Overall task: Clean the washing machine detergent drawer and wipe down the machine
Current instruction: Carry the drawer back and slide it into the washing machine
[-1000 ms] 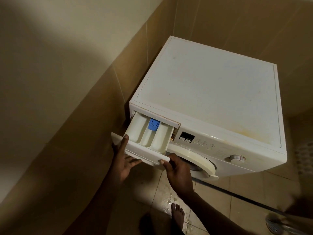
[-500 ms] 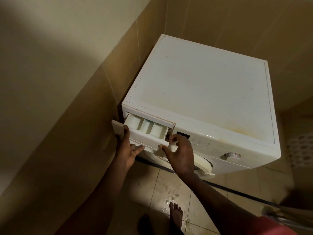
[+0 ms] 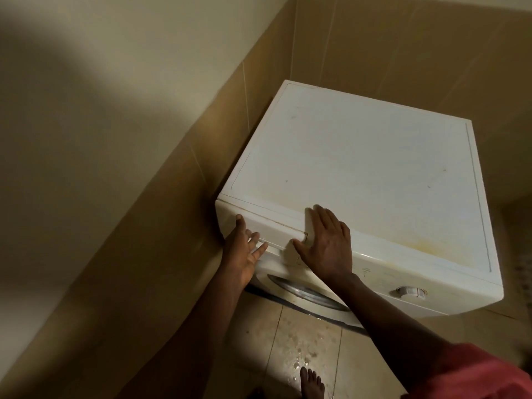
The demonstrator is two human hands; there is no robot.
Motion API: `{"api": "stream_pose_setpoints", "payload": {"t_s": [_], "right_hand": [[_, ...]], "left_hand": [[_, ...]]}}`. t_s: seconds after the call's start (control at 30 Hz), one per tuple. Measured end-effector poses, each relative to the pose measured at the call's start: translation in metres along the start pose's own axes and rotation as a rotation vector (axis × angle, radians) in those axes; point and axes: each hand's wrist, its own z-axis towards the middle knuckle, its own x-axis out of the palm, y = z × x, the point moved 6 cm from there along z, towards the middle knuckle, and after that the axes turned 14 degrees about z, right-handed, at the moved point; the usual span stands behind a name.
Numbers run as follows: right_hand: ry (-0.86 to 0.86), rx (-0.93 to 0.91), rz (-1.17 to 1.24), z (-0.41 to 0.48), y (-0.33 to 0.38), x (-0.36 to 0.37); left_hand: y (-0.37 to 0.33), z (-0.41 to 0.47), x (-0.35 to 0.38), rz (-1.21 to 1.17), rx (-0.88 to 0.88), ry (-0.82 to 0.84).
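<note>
A white front-loading washing machine (image 3: 359, 168) stands in a tiled corner, its top stained yellow near the front edge. The detergent drawer (image 3: 276, 228) at the upper left of the front panel sits pushed in, flush with the panel. My left hand (image 3: 243, 249) presses flat on the drawer's left end, fingers spread. My right hand (image 3: 328, 243) lies flat over the drawer's right end and the panel beside it, fingers reaching onto the top edge. Neither hand holds anything.
A round dial (image 3: 411, 291) sits at the right of the panel, the door's rim (image 3: 305, 293) below. Tiled walls (image 3: 172, 197) close in on the left and behind. The floor (image 3: 305, 341) is wet, with my bare foot (image 3: 311, 383) on it.
The drawer went from pulled out to fully pushed in. Both hands moved forward with it and now rest flat on its front.
</note>
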Motion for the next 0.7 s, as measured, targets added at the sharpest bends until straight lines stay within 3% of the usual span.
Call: {"api": "stream_pose_setpoints", "payload": {"t_s": [0.4,0.6,0.7], "right_hand": [[-0.001,-0.07,-0.01,0.009,-0.005,-0.004],[0.039,-0.04,0.098,0.017,-0.006,-0.014],[0.048,0.01,0.295,0.025,-0.011,-0.027]], "left_hand": [[-0.002,0.006,0.004,0.027,0.02,-0.054],[0.011,0.011,-0.015,-0.013,0.009,-0.151],[0.022,0.011,-0.005,-0.087,-0.034,-0.137]]}}
